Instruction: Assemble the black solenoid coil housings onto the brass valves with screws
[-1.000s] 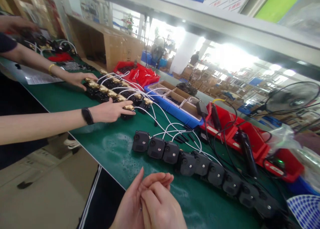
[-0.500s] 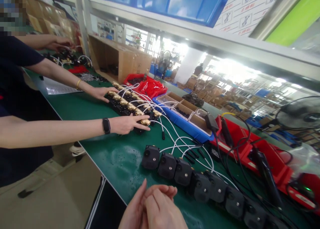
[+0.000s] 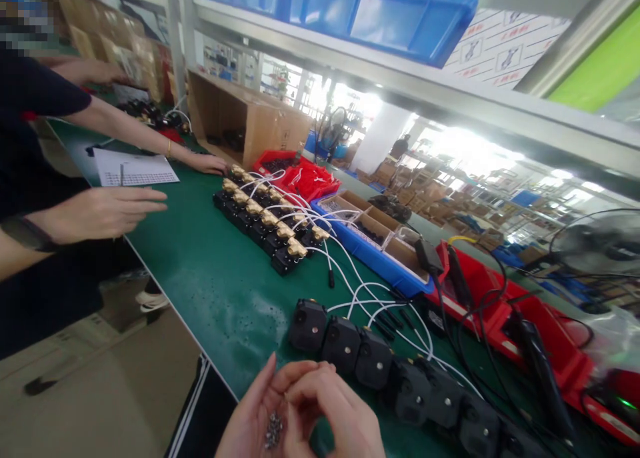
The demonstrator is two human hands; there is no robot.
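My left hand (image 3: 253, 411) is cupped palm up at the bottom of the view, with a small heap of screws (image 3: 273, 431) in its palm. Above that palm my right hand (image 3: 340, 405) is bent in a pinch, its fingertips against the left fingers. Whatever is between those fingertips is hidden. Just beyond my hands stands a row of black square housings (image 3: 341, 346), each with a small round metal spot on its face. White cables (image 3: 370, 286) with black ends run from behind them.
A co-worker's hand (image 3: 100, 211) hovers at the left; the other touches rows of black housings with brass fittings (image 3: 270, 218). Behind them are a blue divided tray (image 3: 370, 255), red bins (image 3: 525, 311), a cardboard box (image 3: 270, 125) and a printed sheet (image 3: 135, 168). A shelf overhangs the bench.
My right hand has lifted and turned slightly, so the screws in my left palm now show. The co-worker's nearer hand has drawn back left from the brass fittings.
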